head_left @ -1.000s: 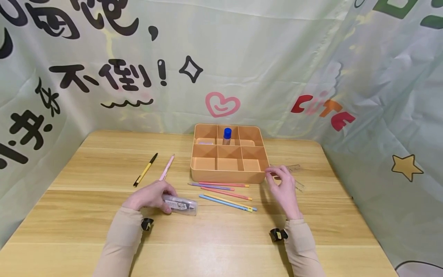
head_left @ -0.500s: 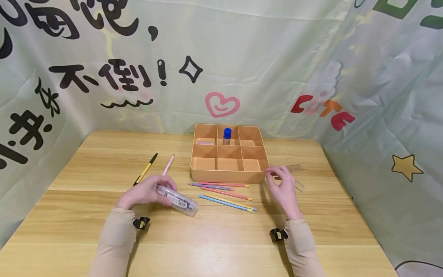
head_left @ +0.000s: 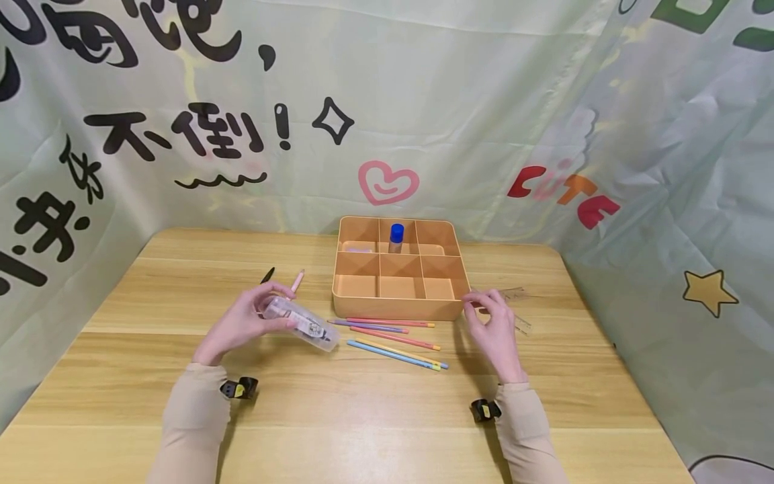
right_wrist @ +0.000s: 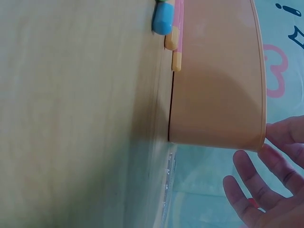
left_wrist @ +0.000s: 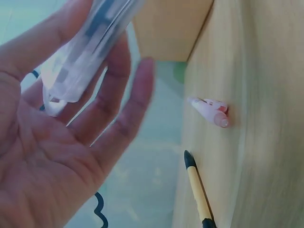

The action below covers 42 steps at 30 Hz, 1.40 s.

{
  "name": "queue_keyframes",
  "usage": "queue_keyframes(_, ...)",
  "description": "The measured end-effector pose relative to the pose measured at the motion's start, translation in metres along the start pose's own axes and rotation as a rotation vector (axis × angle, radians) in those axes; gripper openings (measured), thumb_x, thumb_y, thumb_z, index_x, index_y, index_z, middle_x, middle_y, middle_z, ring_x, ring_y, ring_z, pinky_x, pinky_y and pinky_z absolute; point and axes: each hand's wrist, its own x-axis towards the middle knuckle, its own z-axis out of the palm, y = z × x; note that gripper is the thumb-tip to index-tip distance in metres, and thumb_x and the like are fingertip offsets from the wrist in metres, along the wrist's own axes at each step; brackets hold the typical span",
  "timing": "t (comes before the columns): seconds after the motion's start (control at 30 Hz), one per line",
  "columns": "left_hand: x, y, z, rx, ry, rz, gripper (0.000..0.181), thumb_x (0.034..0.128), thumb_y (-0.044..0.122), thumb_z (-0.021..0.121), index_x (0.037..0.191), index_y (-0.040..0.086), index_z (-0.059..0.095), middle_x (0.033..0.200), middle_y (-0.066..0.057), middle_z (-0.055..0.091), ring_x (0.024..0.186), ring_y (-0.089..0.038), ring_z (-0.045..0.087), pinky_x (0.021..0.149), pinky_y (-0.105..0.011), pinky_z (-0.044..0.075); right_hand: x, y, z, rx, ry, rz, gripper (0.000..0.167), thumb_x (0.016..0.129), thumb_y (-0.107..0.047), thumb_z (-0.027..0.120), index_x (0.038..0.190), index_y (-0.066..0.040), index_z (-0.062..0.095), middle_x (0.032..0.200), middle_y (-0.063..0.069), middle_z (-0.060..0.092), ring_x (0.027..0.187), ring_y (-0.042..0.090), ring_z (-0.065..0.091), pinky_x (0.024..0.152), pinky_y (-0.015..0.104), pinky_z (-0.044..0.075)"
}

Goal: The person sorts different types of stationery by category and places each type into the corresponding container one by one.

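The left hand point(head_left: 238, 324) holds a clear case point(head_left: 311, 328) above the bench point(head_left: 363, 430), well inside its left edge; the right hand point(head_left: 497, 333) pinches the organizer's point(head_left: 399, 309) near right corner (pencils point(head_left: 396, 338) lie before it)

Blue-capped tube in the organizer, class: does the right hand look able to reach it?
Probably yes: the blue-capped tube stands in the open-topped organizer, back row, with nothing over it, though the right hand would first let go of the near right corner.

The left hand point(head_left: 239, 321) has raised the clear plastic case point(head_left: 307, 326) up and leftward; it now hides most of the yellow-and-black pen point(head_left: 268, 275).
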Motion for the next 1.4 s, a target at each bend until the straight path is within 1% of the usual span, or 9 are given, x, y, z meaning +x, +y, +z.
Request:
queue_keyframes(0.17,-0.001,0.004,-0.004,-0.045,0.123,0.014,0.044,0.0813,0.002,0.081,0.119,-0.003,0.058,0.104,-0.024,0.069,0.079,-0.008,0.067,0.062,-0.031,0.060,0.000,0.000,0.000,-0.003,0.007,-0.015,0.014,0.086,0.008,0.068,0.095,0.001,0.076,0.089,0.013,0.067,0.085,0.031,0.066,0.074,0.037,0.057)
queue_keyframes(0.4,-0.003,0.010,-0.005,-0.082,0.251,0.043,0.047,0.0813,0.002,0.081,0.123,0.003,0.058,0.093,0.014,0.072,0.073,-0.006,0.067,0.060,-0.023,0.057,0.000,0.001,0.001,0.000,0.012,-0.024,0.016,0.085,0.010,0.068,0.096,0.002,0.076,0.089,0.014,0.068,0.084,0.029,0.066,0.073,0.033,0.056)
queue_keyframes(0.47,-0.003,0.010,-0.006,-0.113,0.275,0.063,0.047,0.0812,-0.002,0.080,0.123,0.004,0.058,0.091,0.019,0.072,0.073,-0.006,0.068,0.061,-0.022,0.057,-0.001,0.001,0.001,0.001,0.011,-0.021,0.016,0.085,0.010,0.068,0.096,0.002,0.076,0.090,0.014,0.068,0.084,0.029,0.065,0.073,0.032,0.056)
queue_keyframes(0.67,-0.002,0.006,-0.007,-0.227,0.334,0.133,0.047,0.0798,-0.012,0.076,0.121,0.002,0.061,0.091,0.016,0.075,0.073,-0.004,0.071,0.061,-0.019,0.059,-0.001,0.001,0.001,0.005,0.007,-0.007,0.016,0.085,0.010,0.067,0.096,0.002,0.076,0.090,0.014,0.067,0.085,0.029,0.065,0.075,0.022,0.053)
queue_keyframes(0.83,0.000,0.007,-0.007,-0.266,0.377,0.137,0.045,0.0816,-0.011,0.075,0.123,0.003,0.062,0.090,0.013,0.076,0.071,-0.005,0.071,0.061,-0.018,0.059,-0.001,0.001,0.002,0.010,0.008,-0.005,0.016,0.085,0.010,0.067,0.097,0.002,0.076,0.089,0.014,0.067,0.084,0.028,0.065,0.076,0.011,0.047)
queue_keyframes(0.9,0.000,0.010,-0.006,-0.267,0.396,0.130,0.045,0.0832,-0.010,0.074,0.125,0.004,0.063,0.089,0.013,0.076,0.069,-0.005,0.071,0.061,-0.018,0.059,-0.001,0.001,0.002,0.009,0.013,-0.006,0.016,0.085,0.010,0.067,0.096,0.002,0.076,0.089,0.014,0.067,0.083,0.028,0.065,0.075,0.013,0.049)
queue_keyframes(1.0,0.001,0.014,-0.004,-0.248,0.444,0.116,0.046,0.0857,-0.006,0.074,0.129,0.006,0.063,0.087,0.013,0.074,0.068,-0.005,0.070,0.061,-0.017,0.059,0.000,0.000,0.003,0.005,0.020,-0.014,0.016,0.084,0.011,0.067,0.095,0.002,0.076,0.088,0.014,0.067,0.082,0.028,0.065,0.074,0.027,0.056)
queue_keyframes(1.13,0.004,0.021,0.000,-0.226,0.517,0.113,0.049,0.0882,-0.005,0.071,0.135,-0.002,0.057,0.084,0.015,0.072,0.064,-0.002,0.068,0.059,-0.016,0.058,-0.001,-0.001,0.002,0.002,0.023,-0.017,0.016,0.084,0.011,0.067,0.095,0.003,0.075,0.088,0.014,0.067,0.082,0.028,0.065,0.073,0.045,0.059)
queue_keyframes(1.4,0.011,0.038,0.010,-0.205,0.585,0.088,0.044,0.0968,-0.003,0.060,0.140,-0.005,0.051,0.084,0.024,0.069,0.064,-0.001,0.066,0.062,-0.015,0.058,-0.001,-0.002,0.002,-0.004,0.024,-0.024,0.014,0.085,0.010,0.067,0.094,0.003,0.075,0.088,0.015,0.067,0.082,0.027,0.065,0.072,0.046,0.059)
